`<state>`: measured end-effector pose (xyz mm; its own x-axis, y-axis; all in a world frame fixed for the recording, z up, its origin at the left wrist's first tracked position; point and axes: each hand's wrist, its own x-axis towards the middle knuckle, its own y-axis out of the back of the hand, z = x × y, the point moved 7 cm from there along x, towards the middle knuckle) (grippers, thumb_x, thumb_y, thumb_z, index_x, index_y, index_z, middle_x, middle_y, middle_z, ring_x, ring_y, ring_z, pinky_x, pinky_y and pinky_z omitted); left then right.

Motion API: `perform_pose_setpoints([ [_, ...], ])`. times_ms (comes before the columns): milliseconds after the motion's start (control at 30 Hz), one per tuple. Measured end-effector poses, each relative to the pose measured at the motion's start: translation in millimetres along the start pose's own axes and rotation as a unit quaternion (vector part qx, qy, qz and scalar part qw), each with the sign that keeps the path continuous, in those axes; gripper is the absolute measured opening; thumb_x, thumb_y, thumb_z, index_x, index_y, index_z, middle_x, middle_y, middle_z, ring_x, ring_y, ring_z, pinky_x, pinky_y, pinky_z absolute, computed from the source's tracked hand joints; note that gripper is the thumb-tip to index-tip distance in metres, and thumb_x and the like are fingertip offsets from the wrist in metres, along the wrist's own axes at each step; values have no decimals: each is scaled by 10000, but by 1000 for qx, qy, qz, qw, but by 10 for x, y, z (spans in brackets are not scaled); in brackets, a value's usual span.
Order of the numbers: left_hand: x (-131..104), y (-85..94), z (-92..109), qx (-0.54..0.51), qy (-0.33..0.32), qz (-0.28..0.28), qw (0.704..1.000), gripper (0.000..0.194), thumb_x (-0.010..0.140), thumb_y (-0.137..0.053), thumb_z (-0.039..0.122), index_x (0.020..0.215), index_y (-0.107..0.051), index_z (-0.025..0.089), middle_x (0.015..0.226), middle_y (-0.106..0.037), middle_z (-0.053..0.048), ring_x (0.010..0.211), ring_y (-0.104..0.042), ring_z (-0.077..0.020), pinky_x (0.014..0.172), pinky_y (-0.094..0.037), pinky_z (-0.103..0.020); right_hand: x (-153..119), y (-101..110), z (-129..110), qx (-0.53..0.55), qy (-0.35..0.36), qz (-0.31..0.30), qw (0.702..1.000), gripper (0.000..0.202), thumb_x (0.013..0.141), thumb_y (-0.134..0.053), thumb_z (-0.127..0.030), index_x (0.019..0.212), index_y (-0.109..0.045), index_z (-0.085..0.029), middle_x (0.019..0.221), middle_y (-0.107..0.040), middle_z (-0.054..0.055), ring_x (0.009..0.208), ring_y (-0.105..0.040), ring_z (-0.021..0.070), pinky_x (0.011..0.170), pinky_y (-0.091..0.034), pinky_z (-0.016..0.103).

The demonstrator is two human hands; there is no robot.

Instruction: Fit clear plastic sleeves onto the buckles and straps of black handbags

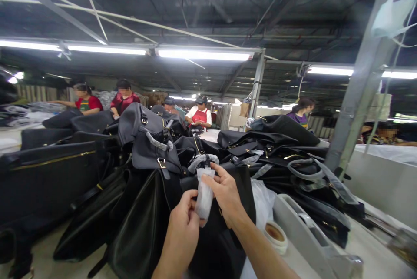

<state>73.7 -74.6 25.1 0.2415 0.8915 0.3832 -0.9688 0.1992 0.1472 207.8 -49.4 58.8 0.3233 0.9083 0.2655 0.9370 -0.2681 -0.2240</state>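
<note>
A strap piece wrapped in white translucent film (204, 196) stands upright between my two hands, above a black bag (211, 248). My left hand (185, 222) pinches its lower end between thumb and fingers. Higher up, my right hand (224, 190) grips the top of the same wrapped piece, with the index finger near a dark strap end. Just behind the fingers lies a curved handle (203, 161) covered in film. The black bag's lower part is partly hidden by my hands and forearms.
Black bags with gold zips (58, 159) are heaped on the left, more bags (270, 135) on the right. A tape roll (275, 234) lies beside a grey tape dispenser (302, 231). White film (262, 200) is near it. A metal post (361, 74) rises at right. Several people work beyond.
</note>
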Motion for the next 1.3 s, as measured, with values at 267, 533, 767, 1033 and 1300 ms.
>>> perform_pose_setpoints([
  [267,-22,-71,496,239,-198,177,934,193,882,-460,186,1004,-605,229,1124,-601,-92,994,-629,-247,793,-554,-385,35,-53,-25,-34,41,7,999,812,666,-759,-406,1348,-468,-75,693,-719,16,589,-622,170,542,-467,248],
  [533,192,-90,377,182,-190,196,945,256,857,-416,104,1009,-592,210,1113,-588,-94,976,-638,-225,799,-559,-372,-9,-56,-14,-8,6,-57,998,435,752,-707,-481,1002,-600,-142,708,-700,21,589,-606,136,541,-468,220],
  [767,269,-84,319,143,-197,163,956,381,832,-398,73,1134,-586,209,1156,-625,-88,1052,-621,-217,900,-531,-376,-4,-69,-2,-43,-29,-98,994,379,771,-624,-545,774,-566,-170,670,-647,14,594,-622,151,515,-495,223],
  [1033,251,-41,288,211,-174,161,948,470,853,-371,72,1272,-554,179,1129,-670,-102,1017,-645,-219,875,-541,-368,82,-63,-126,-209,57,-75,973,296,837,-486,-453,721,-546,-188,618,-610,4,587,-616,160,461,-485,214],
  [1300,194,-80,345,226,-208,171,936,521,887,-360,87,1375,-516,181,966,-696,-93,850,-666,-203,771,-565,-313,59,-31,-208,-250,86,-37,964,334,845,-522,-471,659,-557,-196,544,-619,7,542,-623,172,488,-493,243],
])
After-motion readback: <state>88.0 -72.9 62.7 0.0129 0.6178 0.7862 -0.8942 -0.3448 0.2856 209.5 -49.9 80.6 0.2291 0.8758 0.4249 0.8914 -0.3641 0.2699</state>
